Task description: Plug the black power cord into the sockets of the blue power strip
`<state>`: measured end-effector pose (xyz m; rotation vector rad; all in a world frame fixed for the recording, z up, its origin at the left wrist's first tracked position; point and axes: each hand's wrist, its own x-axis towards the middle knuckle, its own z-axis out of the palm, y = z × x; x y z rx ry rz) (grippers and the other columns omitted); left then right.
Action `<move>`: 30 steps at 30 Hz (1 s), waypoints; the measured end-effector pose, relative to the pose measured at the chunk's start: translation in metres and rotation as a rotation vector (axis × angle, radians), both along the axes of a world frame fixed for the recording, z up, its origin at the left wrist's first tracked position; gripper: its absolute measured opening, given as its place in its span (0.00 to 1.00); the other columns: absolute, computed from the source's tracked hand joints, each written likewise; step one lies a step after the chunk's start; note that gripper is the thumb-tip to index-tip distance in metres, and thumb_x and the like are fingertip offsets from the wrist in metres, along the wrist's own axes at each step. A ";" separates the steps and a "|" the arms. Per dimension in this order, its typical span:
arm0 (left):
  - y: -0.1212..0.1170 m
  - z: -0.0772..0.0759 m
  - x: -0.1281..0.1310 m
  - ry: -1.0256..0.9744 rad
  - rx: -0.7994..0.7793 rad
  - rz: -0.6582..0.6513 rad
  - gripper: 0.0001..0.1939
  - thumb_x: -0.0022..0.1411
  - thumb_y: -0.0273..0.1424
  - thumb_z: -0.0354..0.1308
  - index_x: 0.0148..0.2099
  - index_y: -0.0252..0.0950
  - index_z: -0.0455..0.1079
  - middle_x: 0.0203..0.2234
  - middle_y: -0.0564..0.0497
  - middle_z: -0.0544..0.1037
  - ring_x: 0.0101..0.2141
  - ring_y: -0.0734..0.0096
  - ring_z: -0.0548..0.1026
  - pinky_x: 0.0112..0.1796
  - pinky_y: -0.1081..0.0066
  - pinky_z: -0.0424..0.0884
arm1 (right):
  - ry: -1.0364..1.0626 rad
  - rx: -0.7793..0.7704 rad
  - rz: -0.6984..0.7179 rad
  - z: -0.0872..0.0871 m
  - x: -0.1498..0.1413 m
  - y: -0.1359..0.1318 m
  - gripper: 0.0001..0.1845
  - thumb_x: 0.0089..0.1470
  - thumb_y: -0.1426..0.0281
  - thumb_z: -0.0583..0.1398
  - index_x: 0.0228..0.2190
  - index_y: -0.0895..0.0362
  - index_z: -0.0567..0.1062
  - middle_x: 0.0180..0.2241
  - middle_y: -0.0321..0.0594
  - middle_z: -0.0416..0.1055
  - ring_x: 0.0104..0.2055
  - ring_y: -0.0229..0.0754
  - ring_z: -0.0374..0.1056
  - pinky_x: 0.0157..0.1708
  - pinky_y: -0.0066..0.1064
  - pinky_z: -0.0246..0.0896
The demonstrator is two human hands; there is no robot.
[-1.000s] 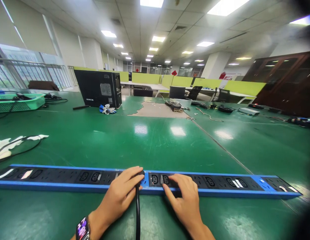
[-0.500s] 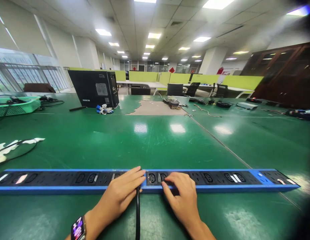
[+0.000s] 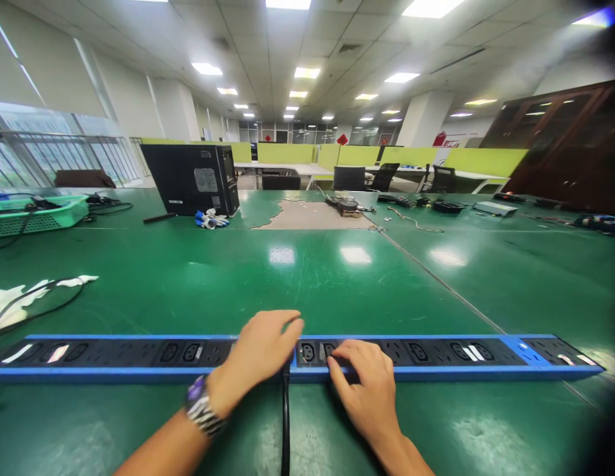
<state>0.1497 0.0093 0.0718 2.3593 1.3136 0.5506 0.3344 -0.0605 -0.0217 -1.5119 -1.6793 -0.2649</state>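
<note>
A long power strip (image 3: 173, 371) with a blue frame and black socket panels lies crosswise on the green table. My left hand (image 3: 265, 347), with a watch (image 3: 203, 404) at its wrist, is bent over the strip's middle. Its fingers are curled down over the end of a thick black cable (image 3: 286, 420), where the plug is mostly hidden under the palm. The cable runs from there toward me. My right hand (image 3: 366, 383) rests on the strip just to the right, thumb and curved fingers apart, beside a socket (image 3: 307, 354).
Farther back stand a black computer case (image 3: 188, 178) and blue-and-white gloves (image 3: 211, 219). A green basket (image 3: 49, 218) with cables sits at left, above a white cloth (image 3: 12, 305) and thin cable. Loose electronic parts (image 3: 348, 206) lie across the far side.
My left hand has turned and shifted up and right over the cable end, its fingers now reaching past the strip's far edge. My right hand stays in place on the strip.
</note>
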 end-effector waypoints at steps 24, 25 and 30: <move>0.009 -0.027 0.030 0.005 -0.090 0.130 0.20 0.64 0.36 0.43 0.34 0.38 0.77 0.31 0.48 0.82 0.35 0.62 0.79 0.38 0.66 0.73 | -0.186 -0.403 -0.154 0.024 0.011 0.049 0.20 0.61 0.58 0.51 0.25 0.50 0.76 0.23 0.38 0.77 0.24 0.43 0.70 0.23 0.33 0.47; 0.010 -0.029 0.020 -0.113 -0.127 0.111 0.20 0.65 0.34 0.42 0.37 0.38 0.77 0.33 0.49 0.82 0.36 0.65 0.79 0.40 0.68 0.73 | -0.182 -0.414 -0.173 0.024 0.010 0.049 0.20 0.61 0.58 0.51 0.25 0.50 0.76 0.24 0.38 0.77 0.24 0.44 0.70 0.23 0.32 0.46; -0.002 -0.034 -0.041 -0.198 -0.117 -0.082 0.25 0.54 0.24 0.49 0.54 0.40 0.70 0.51 0.51 0.76 0.51 0.66 0.72 0.55 0.63 0.66 | -0.185 -0.474 -0.197 0.027 0.010 0.047 0.20 0.61 0.56 0.50 0.26 0.49 0.76 0.24 0.38 0.77 0.25 0.45 0.71 0.23 0.32 0.45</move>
